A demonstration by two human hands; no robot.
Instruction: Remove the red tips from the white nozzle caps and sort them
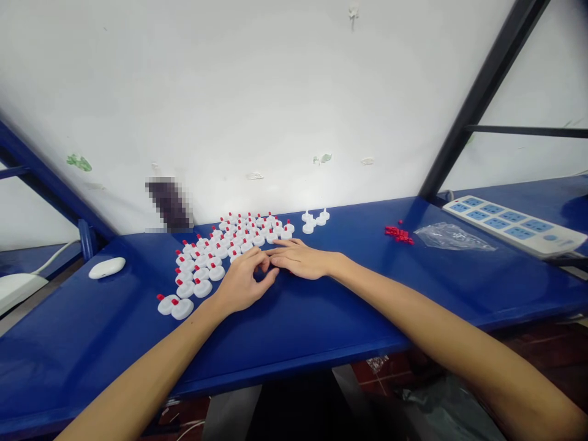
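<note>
Many white round plastic nozzle caps with red tips point(202, 288) stand close together on the blue table point(316, 331), in front and to the left of my hands. My left hand point(245, 278) rests at the near edge of this group, its fingers loosely curled and the thumb apart; nothing shows between them. My right hand point(301, 258) lies beside it with fingers stretched out, their tips meeting the left hand's fingers and reaching the caps' right edge. The hands hide some nearby caps. Several white caps without red tips point(309, 225) stand farther back.
A small pile of red tips point(399, 234) lies at the right, beside a clear plastic bag point(452, 237). Behind the bag is a white power strip point(514, 223) with blue sockets. A white oval case point(107, 268) sits at the left. A pixelated dark object point(169, 205) leans against the wall.
</note>
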